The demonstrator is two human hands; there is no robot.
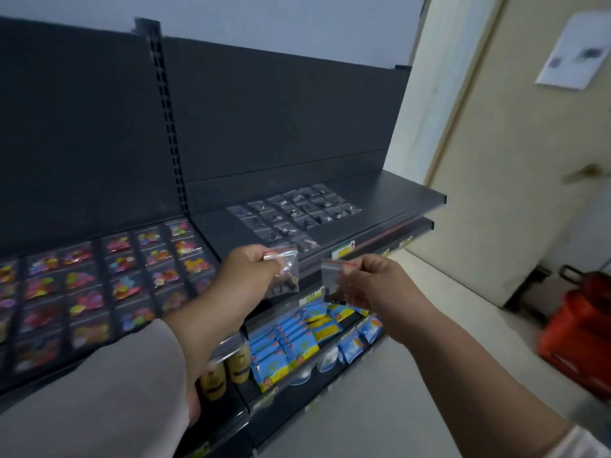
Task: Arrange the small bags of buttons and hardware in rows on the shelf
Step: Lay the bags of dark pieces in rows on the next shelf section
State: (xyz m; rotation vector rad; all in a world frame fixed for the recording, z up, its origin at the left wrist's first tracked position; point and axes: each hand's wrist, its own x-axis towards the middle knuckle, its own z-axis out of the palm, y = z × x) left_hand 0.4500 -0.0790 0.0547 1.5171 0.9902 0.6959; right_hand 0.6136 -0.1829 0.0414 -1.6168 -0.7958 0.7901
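since each bag has to go down flat and on its own, i carry one in each hand: my left hand (246, 266) pinches the red-striped top edge of a small clear bag (285, 274) so its dark bits of hardware sink to the bottom. my right hand (370, 282) pinches a second bag (331, 279) by its top the same way, fingers curled. the two hang near each other but apart, in front of the shelf (396, 191) and not yet on it. i judge they belong at the near end of the hardware rows, where the grid looks unfinished. below my hands a lower shelf (281, 421) holds blue packets (287, 345) and a few yellowish bottles (228, 366). further on, the hardware bags (291, 209) lie flat in tidy rows, just beside one another, while the bags of bright buttons (99, 279) fill the left section in the same pattern. behind them rises a dark back panel (281, 110) with a slotted post (165, 110). off to the right are a pale floor (429, 325), a red case (582, 332), a cream door (515, 133) and a sheet of paper (572, 51) fixed up high.
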